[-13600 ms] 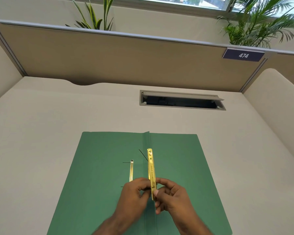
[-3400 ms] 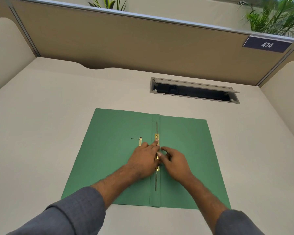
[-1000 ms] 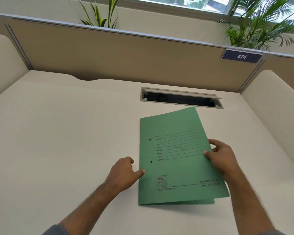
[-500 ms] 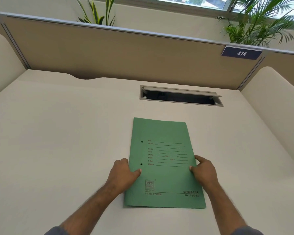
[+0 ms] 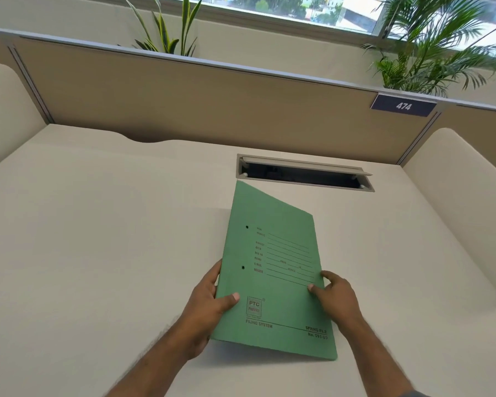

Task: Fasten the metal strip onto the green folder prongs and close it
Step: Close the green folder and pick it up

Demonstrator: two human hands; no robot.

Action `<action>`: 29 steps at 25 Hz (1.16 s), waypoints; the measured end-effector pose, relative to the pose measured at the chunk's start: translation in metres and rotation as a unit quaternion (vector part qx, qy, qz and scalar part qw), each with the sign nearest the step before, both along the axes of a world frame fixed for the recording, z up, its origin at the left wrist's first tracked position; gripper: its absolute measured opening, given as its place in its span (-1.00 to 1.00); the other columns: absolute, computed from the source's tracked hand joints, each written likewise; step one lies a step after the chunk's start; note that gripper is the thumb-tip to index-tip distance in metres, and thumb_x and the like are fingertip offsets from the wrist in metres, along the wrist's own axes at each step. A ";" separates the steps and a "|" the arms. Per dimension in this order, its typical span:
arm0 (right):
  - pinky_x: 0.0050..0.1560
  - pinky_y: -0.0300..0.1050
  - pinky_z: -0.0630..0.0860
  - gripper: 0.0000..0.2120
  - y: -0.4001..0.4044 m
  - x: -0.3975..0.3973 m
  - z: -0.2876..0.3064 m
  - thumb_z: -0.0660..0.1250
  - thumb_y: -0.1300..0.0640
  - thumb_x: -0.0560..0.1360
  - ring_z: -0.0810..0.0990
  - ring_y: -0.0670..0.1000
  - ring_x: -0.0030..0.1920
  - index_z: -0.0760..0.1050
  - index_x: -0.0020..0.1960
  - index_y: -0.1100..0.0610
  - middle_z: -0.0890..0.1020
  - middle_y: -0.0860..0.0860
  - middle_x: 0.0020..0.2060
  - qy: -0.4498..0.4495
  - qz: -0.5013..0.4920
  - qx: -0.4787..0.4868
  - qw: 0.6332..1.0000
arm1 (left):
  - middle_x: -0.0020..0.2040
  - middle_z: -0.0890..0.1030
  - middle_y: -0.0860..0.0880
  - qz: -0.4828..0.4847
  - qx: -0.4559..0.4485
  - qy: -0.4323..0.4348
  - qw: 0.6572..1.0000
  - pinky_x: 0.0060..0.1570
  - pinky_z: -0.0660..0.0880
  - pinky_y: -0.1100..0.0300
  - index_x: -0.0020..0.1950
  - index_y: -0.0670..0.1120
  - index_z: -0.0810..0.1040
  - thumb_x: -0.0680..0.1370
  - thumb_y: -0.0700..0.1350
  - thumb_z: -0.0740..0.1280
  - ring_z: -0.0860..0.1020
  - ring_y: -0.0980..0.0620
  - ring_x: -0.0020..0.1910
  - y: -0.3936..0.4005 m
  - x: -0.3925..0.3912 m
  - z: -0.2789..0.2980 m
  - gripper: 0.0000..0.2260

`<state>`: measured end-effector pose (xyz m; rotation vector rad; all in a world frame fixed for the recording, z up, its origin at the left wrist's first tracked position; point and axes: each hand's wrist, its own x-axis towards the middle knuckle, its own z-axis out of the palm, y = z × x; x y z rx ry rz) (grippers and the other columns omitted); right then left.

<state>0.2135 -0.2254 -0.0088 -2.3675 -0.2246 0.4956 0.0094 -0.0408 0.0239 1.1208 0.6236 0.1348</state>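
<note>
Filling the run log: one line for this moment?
folder: closed, lifted | left hand: grips spine edge | right hand: grips open edge

We see a pale cream worktop (image 5: 98,224) enclosed by a tan partition (image 5: 198,104) with a grey top rail. Set into the worktop just before the partition is a long cable hatch (image 5: 304,174), its lid propped open. On the partition, right of the hatch, hangs a dark plate (image 5: 403,106) reading 474. Cream side panels curve up at both ends. Behind the partition stand two leafy plants (image 5: 166,32) below a daylit window (image 5: 312,7).
</note>
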 end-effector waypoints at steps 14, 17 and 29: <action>-0.35 0.00 0.58 -0.60 0.044 -0.041 0.023 0.30 0.43 0.47 0.66 0.18 -0.16 0.35 0.23 0.13 0.67 0.23 0.01 0.208 0.005 0.418 0.884 | 0.28 0.63 -0.02 0.060 0.008 -0.076 0.995 -0.04 0.66 0.00 0.38 0.15 0.44 0.57 -0.23 0.29 0.64 -0.12 0.17 0.098 -0.013 0.034 -0.56; -0.37 -0.05 0.54 -0.62 0.069 -0.028 0.033 0.31 0.42 0.48 0.65 0.13 -0.19 0.38 0.23 0.15 0.68 0.22 -0.01 0.199 0.014 0.415 0.888 | 0.31 0.61 -0.02 -0.064 0.019 -0.081 0.994 0.08 0.63 -0.04 0.43 0.21 0.34 0.44 -0.26 0.40 0.60 -0.17 0.24 0.124 -0.021 0.053 -0.35; -0.53 -0.19 0.42 -0.56 0.201 0.012 0.013 0.36 0.24 0.50 0.46 -0.05 -0.56 0.39 0.36 0.16 0.57 0.05 -0.38 0.122 0.123 0.176 0.969 | 0.17 0.64 -0.21 0.214 0.115 0.074 0.967 -0.03 0.57 0.02 0.35 -0.08 0.46 0.52 -0.45 0.27 0.64 -0.20 0.06 0.222 0.017 0.011 -0.54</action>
